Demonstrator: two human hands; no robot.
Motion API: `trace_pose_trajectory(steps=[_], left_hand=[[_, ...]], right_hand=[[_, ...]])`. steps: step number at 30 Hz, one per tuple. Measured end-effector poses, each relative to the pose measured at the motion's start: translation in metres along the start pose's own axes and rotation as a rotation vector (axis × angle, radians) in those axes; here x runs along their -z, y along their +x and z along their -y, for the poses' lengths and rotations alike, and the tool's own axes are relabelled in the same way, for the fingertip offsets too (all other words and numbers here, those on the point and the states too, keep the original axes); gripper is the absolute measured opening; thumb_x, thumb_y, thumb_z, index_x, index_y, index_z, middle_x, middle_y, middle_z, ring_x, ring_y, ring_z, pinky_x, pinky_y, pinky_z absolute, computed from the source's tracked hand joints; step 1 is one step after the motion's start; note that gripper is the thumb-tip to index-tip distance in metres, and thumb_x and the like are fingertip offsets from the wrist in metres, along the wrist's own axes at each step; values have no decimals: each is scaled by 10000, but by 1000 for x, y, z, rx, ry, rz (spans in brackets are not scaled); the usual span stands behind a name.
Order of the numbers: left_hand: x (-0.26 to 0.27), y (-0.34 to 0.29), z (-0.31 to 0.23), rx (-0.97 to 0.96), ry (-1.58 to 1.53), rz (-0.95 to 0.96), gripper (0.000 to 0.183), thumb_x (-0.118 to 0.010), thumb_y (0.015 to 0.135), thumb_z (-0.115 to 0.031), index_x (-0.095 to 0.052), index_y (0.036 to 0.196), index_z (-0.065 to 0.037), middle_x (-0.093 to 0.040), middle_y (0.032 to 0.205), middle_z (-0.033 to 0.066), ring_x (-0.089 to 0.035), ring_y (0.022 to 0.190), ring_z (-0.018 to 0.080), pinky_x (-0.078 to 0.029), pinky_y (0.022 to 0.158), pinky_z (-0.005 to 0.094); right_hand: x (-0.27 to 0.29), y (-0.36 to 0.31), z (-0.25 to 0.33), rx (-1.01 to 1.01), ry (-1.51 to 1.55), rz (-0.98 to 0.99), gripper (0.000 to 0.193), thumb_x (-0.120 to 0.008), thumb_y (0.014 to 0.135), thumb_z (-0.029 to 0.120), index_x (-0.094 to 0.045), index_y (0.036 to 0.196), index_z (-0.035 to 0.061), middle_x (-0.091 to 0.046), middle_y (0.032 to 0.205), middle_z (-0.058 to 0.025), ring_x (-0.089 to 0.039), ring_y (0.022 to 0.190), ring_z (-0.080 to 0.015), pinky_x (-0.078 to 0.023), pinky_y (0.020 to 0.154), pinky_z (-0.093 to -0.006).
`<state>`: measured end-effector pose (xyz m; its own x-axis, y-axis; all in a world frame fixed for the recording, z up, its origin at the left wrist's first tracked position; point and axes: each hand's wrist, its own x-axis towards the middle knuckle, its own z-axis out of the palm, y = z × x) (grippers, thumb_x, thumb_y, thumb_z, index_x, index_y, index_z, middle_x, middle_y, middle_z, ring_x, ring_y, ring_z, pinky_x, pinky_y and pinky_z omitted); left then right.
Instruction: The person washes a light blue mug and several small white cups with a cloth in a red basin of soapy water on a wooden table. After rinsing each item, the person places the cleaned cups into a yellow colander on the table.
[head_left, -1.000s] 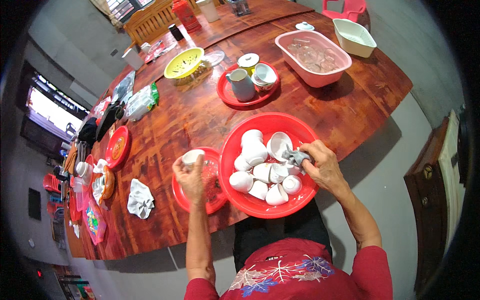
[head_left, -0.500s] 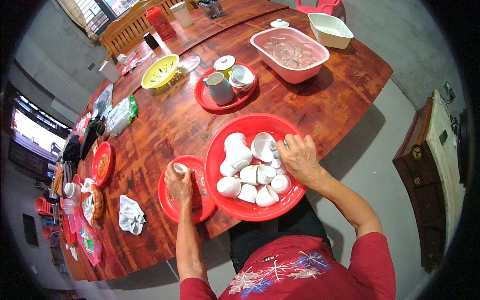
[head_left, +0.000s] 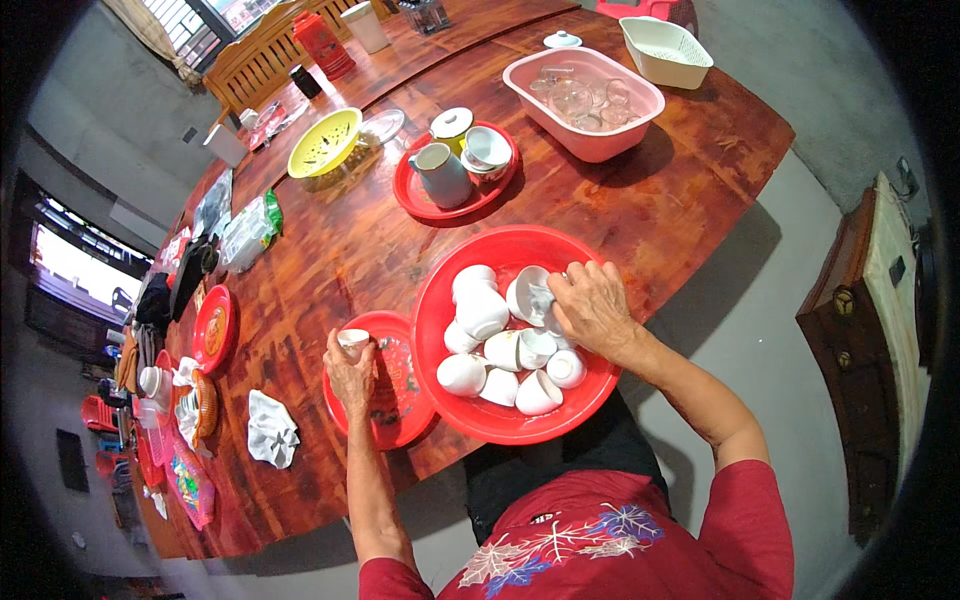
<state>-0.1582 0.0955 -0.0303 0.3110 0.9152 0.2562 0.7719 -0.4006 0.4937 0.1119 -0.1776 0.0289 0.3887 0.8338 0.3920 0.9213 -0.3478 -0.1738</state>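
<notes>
A small white cup (head_left: pixel 353 341) is gripped in my left hand (head_left: pixel 350 375), above the left side of a round red tray (head_left: pixel 405 420). My right hand (head_left: pixel 592 305) reaches over the right rim of a large red basin (head_left: pixel 432 300). Its fingers close on a pale, bunched cloth (head_left: pixel 541 303), which lies against the mouth of a white bowl-shaped cup (head_left: pixel 519 296) in the basin. Several white cups and bowls (head_left: pixel 482 312) are heaped there, some tipped on their sides, others upside down. The right fingertips are partly hidden.
Beyond the basin, a red tray (head_left: pixel 412 203) bears a grey-blue mug (head_left: pixel 441 176) and other crockery. A pink tub (head_left: pixel 600 145) of glassware stands at the far right, near a cream basket (head_left: pixel 668 70). To the left are a crumpled white cloth (head_left: pixel 270 430) and a red plate (head_left: pixel 222 345).
My right hand has shifted slightly, and more of the pale cloth shows at the bowl-shaped cup. The cup in my left hand has turned a little. The view has moved slightly.
</notes>
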Motion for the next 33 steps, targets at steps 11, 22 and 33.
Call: trace_pose_trajectory(steps=[11,22,33], left_hand=[[-9,8,37,178,-324,-51,711,-743,715,-410,-468,1206,25,-579,1053,219,-578,985,288,-455,830,381],[-16,-10,18,92,-593,-208,692,-819,662,-185,-391,1175,-5,-500,1114,163,-523,1029,259,-434,878,364],[33,-44,-99,-141,-881,95,402,-608,866,-138,-438,1211,-22,-504,1093,110,-543,943,210,-459,815,323]], right_hand=[[-32,23,28,-39,130,268,425,-686,667,297,-596,925,-29,-549,975,-192,-551,928,-339,-478,685,-493],[-47,25,24,32,76,183,267,-662,642,191,-613,841,20,-550,921,-167,-548,901,-324,-483,664,-464],[-13,25,-3,-19,555,171,236,-562,669,179,-596,811,-7,-545,775,-178,-555,754,-334,-445,683,-423]])
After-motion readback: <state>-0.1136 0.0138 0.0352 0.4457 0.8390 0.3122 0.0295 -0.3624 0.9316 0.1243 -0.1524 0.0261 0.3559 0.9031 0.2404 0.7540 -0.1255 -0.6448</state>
